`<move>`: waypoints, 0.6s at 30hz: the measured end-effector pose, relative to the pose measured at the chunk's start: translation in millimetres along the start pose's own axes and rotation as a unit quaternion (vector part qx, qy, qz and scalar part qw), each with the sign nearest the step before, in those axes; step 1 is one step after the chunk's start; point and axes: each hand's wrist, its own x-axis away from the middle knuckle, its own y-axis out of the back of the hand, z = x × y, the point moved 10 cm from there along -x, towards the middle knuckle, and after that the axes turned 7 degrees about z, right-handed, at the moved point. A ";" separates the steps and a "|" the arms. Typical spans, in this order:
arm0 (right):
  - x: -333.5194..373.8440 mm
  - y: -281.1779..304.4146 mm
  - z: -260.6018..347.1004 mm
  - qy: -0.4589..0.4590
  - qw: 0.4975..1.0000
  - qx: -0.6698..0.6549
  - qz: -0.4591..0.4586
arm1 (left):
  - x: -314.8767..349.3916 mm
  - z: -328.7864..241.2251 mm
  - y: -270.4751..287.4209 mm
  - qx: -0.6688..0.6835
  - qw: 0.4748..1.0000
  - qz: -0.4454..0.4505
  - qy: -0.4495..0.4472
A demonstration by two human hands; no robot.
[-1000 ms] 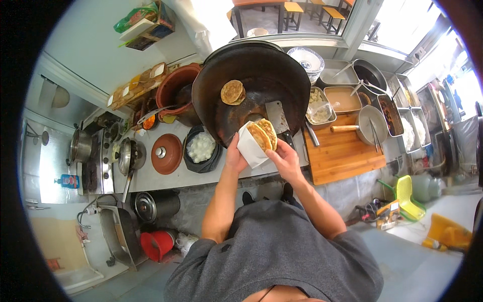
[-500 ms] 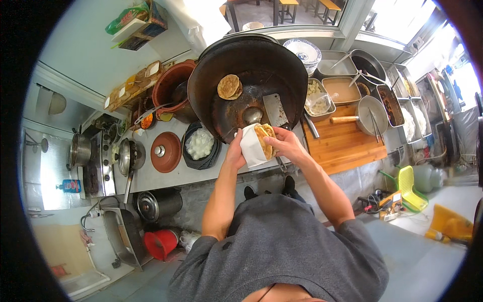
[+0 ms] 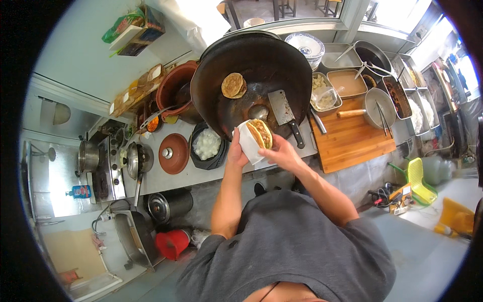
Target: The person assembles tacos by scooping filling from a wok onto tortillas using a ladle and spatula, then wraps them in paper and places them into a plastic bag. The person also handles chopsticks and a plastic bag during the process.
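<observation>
Over the near rim of a big dark wok point(image 3: 209, 75), my left hand point(image 3: 236, 152) is closed round a white paper sleeve point(image 3: 247, 142). Tucked in the sleeve is a split flatbread point(image 3: 260, 132), its chopped brown filling facing up. My right hand point(image 3: 283, 155) grips the flatbread's right edge between thumb and fingers. Beyond my hands, a ladle bowl point(image 3: 258, 111) and a cleaver point(image 3: 280, 104) lie in the wok, the cleaver's black handle pointing toward me. A small stack of browned flatbreads point(image 3: 233, 85) rests on the wok's far left.
Left of the wok are a clay pot point(image 3: 167, 90), a brown lid point(image 3: 174, 153) and a dark tub with white contents point(image 3: 206, 142). To the right lie a wooden cutting board point(image 3: 342, 156), a long-handled pan point(image 3: 378, 108) and several food trays point(image 3: 347, 83). Bowls point(image 3: 307, 48) are stacked behind.
The flatbread in the sleeve has turned and gaped, so its filling now shows. My right hand has shifted lower along its edge. The view has moved slightly; the cleaver's handle is now uncovered.
</observation>
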 end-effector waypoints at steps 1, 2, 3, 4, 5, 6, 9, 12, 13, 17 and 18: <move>4.8 -4.5 -5.9 0.000 1.000 0.027 -0.002 | -2.0 0.4 -1.0 0.003 1.000 0.012 0.002; 9.4 -10.2 -10.9 0.000 0.999 0.054 -0.004 | -2.9 1.4 -0.7 0.002 1.000 0.018 0.006; 11.8 -12.5 -20.4 -0.019 0.999 0.014 -0.023 | -3.9 2.5 -0.5 0.001 1.000 0.024 0.010; 13.0 -15.4 -28.6 -0.037 0.998 -0.025 -0.042 | -5.4 2.9 0.0 0.000 0.999 0.031 0.014; 14.3 -16.9 -37.9 -0.054 0.995 -0.065 -0.061 | -6.9 0.3 11.4 -0.047 0.999 0.006 0.012; 13.6 -18.5 -48.8 -0.058 0.992 -0.094 -0.068 | -8.2 -4.5 25.3 -0.093 0.995 -0.019 0.010; 8.3 -21.4 -82.4 -0.079 0.979 -0.167 -0.081 | -8.8 -37.2 54.4 -0.309 0.946 -0.095 0.013; 1.6 -22.4 -100.0 -0.110 0.965 -0.224 -0.080 | -21.3 -76.8 43.7 -0.605 0.781 -0.153 0.004; -3.7 -22.7 -105.8 -0.114 0.959 -0.248 -0.079 | -26.1 -84.0 28.5 -0.690 0.708 -0.148 -0.021; -20.7 -19.1 -115.1 -0.125 0.933 -0.325 -0.089 | -33.6 -83.1 -24.6 -0.837 0.513 -0.132 -0.141; -25.5 -18.1 -115.2 -0.124 0.932 -0.328 -0.094 | -34.2 -82.4 -30.3 -0.851 0.480 -0.130 -0.165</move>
